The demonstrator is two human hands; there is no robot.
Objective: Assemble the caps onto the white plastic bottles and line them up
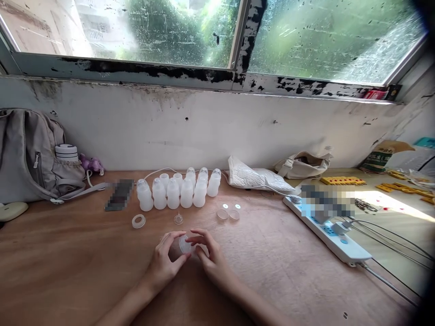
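Observation:
Between my two hands is a clear, ribbed plastic bottle part (184,244), low over the wooden table. My left hand (162,260) curves around its left side, thumb and forefinger gripping it. From the right, my right hand (213,261) meets the part with bent fingers at its rim; how firmly they press cannot be made out. Just beyond lies a clear bottle nipple (178,218). A translucent ring (138,221) is to its left. On the right lie two clear discs (222,214) with small white round pieces (237,206) behind them.
Several frosted baby bottles (173,197) stand in rows near the wall, some with clear caps. A phone (119,194) lies left of them, beside a grey backpack (30,154). Rightward are a silver pouch (253,176), a beige bag (302,165) and a power strip (353,251) with trailing cables.

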